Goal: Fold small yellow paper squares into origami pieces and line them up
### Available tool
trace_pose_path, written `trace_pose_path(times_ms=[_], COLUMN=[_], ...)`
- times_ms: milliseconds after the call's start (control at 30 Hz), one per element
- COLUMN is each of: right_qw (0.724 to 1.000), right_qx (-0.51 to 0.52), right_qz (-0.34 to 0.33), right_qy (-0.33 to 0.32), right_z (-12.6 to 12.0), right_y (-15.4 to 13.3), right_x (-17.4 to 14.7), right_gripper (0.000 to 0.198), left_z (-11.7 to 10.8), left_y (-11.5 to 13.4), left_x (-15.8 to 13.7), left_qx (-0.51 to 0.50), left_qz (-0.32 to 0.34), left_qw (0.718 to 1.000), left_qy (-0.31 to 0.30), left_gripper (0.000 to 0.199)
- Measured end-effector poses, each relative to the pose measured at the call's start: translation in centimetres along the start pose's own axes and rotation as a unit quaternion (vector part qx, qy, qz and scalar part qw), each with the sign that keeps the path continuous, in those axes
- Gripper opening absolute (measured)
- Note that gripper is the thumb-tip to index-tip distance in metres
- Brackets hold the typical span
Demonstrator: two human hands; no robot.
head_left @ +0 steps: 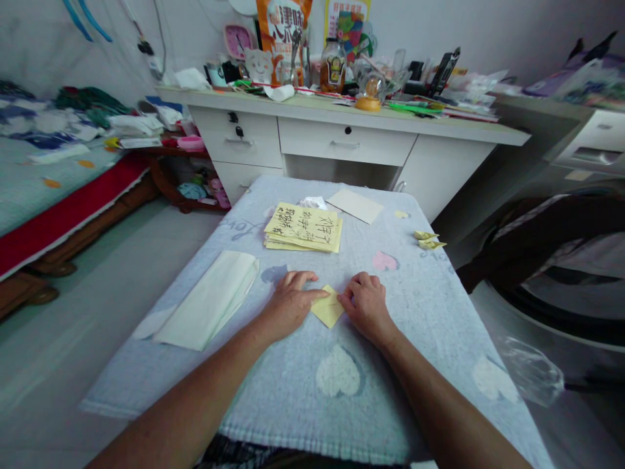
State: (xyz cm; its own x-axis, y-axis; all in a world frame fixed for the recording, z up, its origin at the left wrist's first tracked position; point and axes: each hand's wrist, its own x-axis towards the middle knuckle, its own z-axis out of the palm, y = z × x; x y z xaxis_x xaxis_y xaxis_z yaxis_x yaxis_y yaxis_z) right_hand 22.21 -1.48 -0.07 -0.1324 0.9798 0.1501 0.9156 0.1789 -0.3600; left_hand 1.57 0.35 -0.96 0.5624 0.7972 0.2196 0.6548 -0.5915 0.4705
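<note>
A small square of folded yellow paper (326, 312) lies on the cloth-covered table between my hands, one corner toward me. My left hand (290, 305) rests at its left with fingers apart, the thumb stretched across the paper's upper left edge. At the right corner, my right hand (367, 306) has its fingers curled and pinched on the paper. Beyond them sits a stack of yellow paper sheets (303, 228) with black handwriting. Two small folded yellow paper pieces (430, 240) with pointed ends lie at the far right of the table.
A folded white sheet (209, 299) lies left of my left hand. Behind the stack are a pale card (355, 206) and a crumpled white tissue (312, 202). A white desk (342, 116) crowded with jars and bags stands ahead. A bed is at left, a front-loading washing machine (593, 140) at right.
</note>
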Motion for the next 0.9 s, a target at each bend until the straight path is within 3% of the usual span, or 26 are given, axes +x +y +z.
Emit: trace_pose_path(times_ms=[267, 367, 500, 633, 900], right_qw=[0.999, 0.997, 0.995, 0.994, 0.997], right_qx=[0.021, 0.059, 0.089, 0.071, -0.024], right_qz=[0.036, 0.05, -0.008, -0.075, -0.053], right_qy=[-0.016, 0.005, 0.037, -0.022, -0.048], right_z=[-0.6, -1.0, -1.0, -0.4, 0.3], right_y=[1.5, 1.5, 0.2, -1.5, -2.7], right_x=[0.4, 0.5, 0.1, -0.1, 0.1], right_gripper=[0.014, 0.006, 0.006, 0.006, 0.014], left_z=[0.0, 0.0, 0.1, 0.1, -0.4], left_y=[0.0, -0.1, -0.1, -0.1, -0.2], left_x=[0.1, 0.1, 0.1, 0.1, -0.1], left_qx=[0.01, 0.007, 0.01, 0.014, 0.012], left_qz=[-0.01, -0.008, -0.007, -0.008, -0.013], left_qw=[1.0, 1.0, 1.0, 1.0, 1.0], left_qy=[-0.005, -0.004, -0.005, -0.004, -0.019], left_gripper=[0.039, 0.038, 0.037, 0.034, 0.037])
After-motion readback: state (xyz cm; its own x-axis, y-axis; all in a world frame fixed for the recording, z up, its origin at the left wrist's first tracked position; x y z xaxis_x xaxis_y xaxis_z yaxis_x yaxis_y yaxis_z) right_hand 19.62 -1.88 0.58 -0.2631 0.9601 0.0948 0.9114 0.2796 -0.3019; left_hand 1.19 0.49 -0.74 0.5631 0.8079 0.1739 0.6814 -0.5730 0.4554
